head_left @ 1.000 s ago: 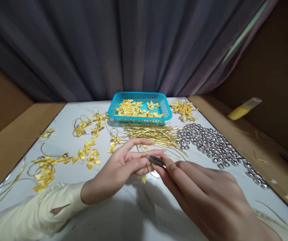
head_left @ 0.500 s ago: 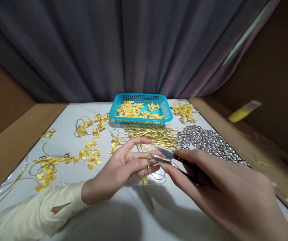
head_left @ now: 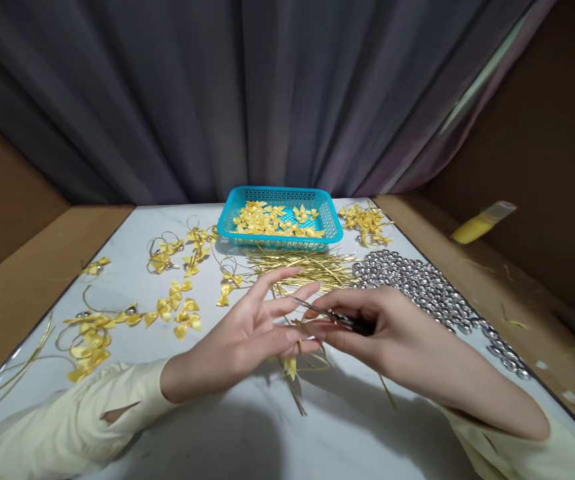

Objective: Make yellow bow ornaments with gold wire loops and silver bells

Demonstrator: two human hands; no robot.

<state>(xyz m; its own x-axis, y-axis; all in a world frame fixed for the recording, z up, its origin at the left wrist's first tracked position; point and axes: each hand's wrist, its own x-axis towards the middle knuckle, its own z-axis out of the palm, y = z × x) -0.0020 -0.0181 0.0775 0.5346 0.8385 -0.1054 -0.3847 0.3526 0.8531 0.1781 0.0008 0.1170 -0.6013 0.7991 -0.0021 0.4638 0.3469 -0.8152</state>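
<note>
My left hand (head_left: pixel 237 333) pinches a yellow ribbon bow (head_left: pixel 291 366) with thin gold cord between thumb and fingers; the index finger stretches away above. The bow hangs below the fingertips, partly hidden, with cord ends trailing under it. Close against it, my right hand (head_left: pixel 382 327) holds black-handled thread snips (head_left: pixel 335 317) in its palm, blades pointing left and now close together. Its thumb and index fingertips meet at the left fingertips, by the cord. Whether they also grip the cord I cannot make out.
A blue basket (head_left: pixel 223 230) of yellow bows stands at the back. Before it lie gold cords (head_left: pixel 312 267); silver bells or beads (head_left: pixel 417 283) spread to the right. Several bows with cord loops (head_left: pixel 90 350) lie left, another pile (head_left: pixel 365 223) back right. A curtain (head_left: pixel 277 100) hangs behind.
My right hand has turned and drawn in toward the left fingertips. The snips' blades, spread before, now lie together. A piece of cord shows below the right hand. The left hand stays put.
</note>
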